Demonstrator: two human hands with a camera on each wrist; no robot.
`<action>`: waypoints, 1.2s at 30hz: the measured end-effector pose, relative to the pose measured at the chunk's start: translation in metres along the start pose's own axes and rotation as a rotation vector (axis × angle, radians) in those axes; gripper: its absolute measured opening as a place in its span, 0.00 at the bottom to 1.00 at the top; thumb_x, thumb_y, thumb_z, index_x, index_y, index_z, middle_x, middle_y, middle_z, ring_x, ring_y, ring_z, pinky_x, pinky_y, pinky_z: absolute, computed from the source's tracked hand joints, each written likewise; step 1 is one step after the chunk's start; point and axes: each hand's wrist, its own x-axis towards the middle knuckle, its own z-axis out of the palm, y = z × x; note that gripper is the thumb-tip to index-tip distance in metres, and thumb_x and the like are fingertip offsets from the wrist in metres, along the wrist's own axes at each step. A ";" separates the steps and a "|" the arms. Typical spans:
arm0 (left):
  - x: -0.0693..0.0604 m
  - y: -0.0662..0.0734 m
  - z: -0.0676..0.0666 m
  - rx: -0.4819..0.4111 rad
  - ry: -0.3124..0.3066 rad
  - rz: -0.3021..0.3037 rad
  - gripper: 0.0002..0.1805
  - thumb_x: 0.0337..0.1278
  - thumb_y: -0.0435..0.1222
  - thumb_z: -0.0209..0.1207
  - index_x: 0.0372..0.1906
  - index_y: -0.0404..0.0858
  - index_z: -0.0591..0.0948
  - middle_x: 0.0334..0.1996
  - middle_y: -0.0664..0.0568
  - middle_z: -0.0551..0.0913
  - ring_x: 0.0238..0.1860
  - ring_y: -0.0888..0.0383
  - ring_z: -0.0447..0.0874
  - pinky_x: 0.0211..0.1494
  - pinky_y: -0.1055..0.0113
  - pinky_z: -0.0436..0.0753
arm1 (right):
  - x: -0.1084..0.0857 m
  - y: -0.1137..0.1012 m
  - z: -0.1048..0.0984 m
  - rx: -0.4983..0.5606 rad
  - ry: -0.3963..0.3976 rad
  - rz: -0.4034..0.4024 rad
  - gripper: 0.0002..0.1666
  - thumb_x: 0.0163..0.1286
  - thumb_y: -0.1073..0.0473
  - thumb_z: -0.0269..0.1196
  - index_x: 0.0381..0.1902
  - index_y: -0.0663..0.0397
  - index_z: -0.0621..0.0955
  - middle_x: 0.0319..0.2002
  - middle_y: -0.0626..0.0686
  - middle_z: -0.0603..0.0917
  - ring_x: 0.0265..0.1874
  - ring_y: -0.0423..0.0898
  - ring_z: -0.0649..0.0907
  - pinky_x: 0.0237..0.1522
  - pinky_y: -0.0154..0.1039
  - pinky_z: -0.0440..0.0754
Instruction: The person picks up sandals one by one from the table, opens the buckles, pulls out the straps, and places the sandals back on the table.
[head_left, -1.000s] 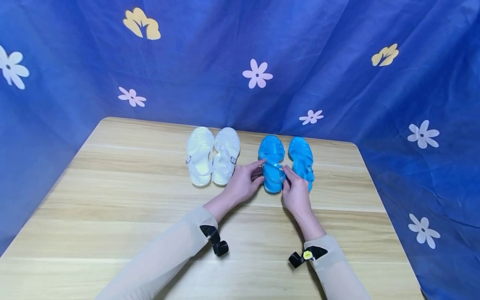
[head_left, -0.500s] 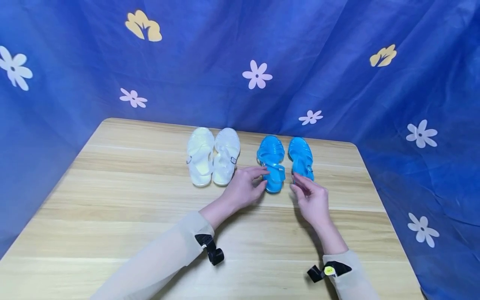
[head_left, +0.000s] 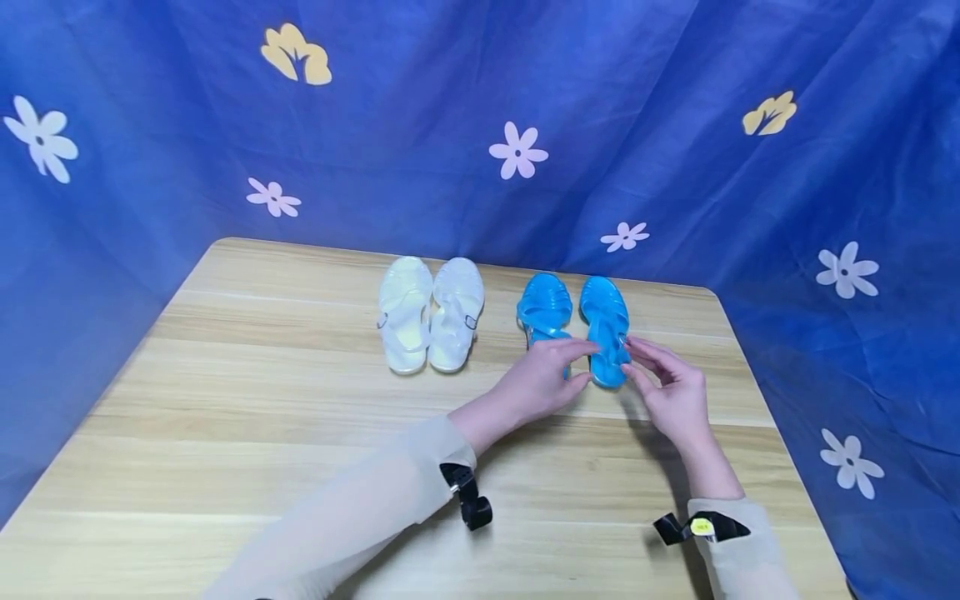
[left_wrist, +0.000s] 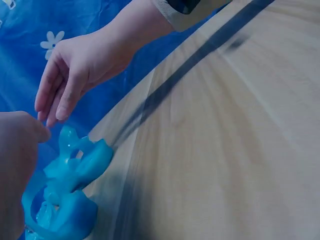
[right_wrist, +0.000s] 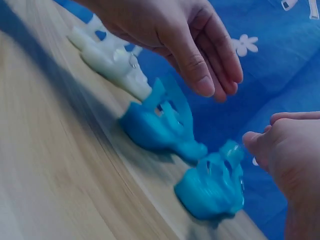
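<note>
1. Parting from the thumb, the left hand's (head_left: 532,383) fingers (head_left: 581,348) are pointing at the inner edge of the outer blue sandal (head_left: 604,310), while the hand is hovering over the heel end of the inner blue sandal (head_left: 543,304).
2. The right hand (head_left: 675,400) is facing it from the other side, holding its thumb and fingers apart near the outer blue sandal's buckled strap; the views are leaving it unclear whether any fingertip is touching.
3. Between the two sets of fingertips, the outer blue sandal is resting sole down on the counter (head_left: 262,400), its toe pointing toward the curtain (head_left: 450,200).
4. The inner blue sandal is lying just beside it, a narrow gap separating their toes, and the left hand is partly covering it in the head view.
5. Farther left, two white sandals (head_left: 405,312) are lying close together, their toes also pointing toward the curtain.
6. Pale sleeves (head_left: 360,500) are covering both forearms, and a black wrist mount (head_left: 468,498) is sitting at each cuff.
7. Behind everything, the blue curtain is showing white and yellow flowers.
</note>
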 end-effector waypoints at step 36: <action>0.024 -0.002 0.026 0.317 -0.225 0.139 0.14 0.78 0.45 0.61 0.55 0.45 0.90 0.52 0.57 0.90 0.53 0.62 0.88 0.56 0.69 0.85 | -0.020 0.037 -0.013 -0.209 -0.108 0.207 0.20 0.68 0.81 0.67 0.58 0.74 0.84 0.55 0.71 0.85 0.58 0.68 0.84 0.60 0.49 0.83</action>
